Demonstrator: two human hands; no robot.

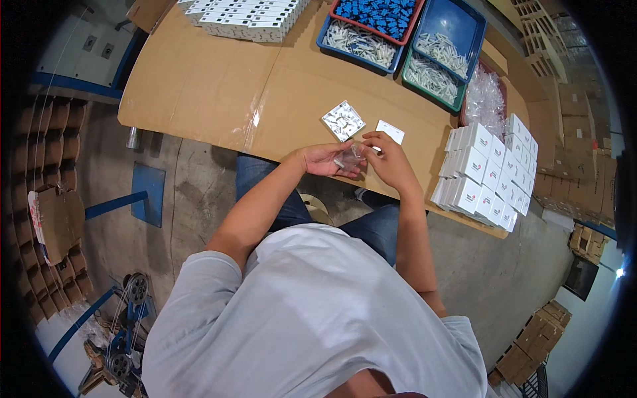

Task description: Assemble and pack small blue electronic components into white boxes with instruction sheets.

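My left hand point(323, 160) is palm up just off the table's front edge, its fingers curled under a small clear plastic bag point(349, 158). Something whitish shows in the bag, too small to name. My right hand point(393, 162) comes in from the other side, thumb and fingers pinched at the bag's mouth around a small white piece point(376, 148). Just beyond my hands, an open white box point(343, 119) lies on the table with white and grey parts inside. To its right is a flat white panel point(391, 131), partly behind my right fingers.
Cardboard covers the table point(199, 99). At the back stand a red tray of blue pieces point(375, 18), blue trays point(451, 16) and a green tray point(434, 98) of white pieces. Clear bags point(486, 99) fill another tray. White boxes point(488, 172) stack at right, more point(249, 23) at far left.
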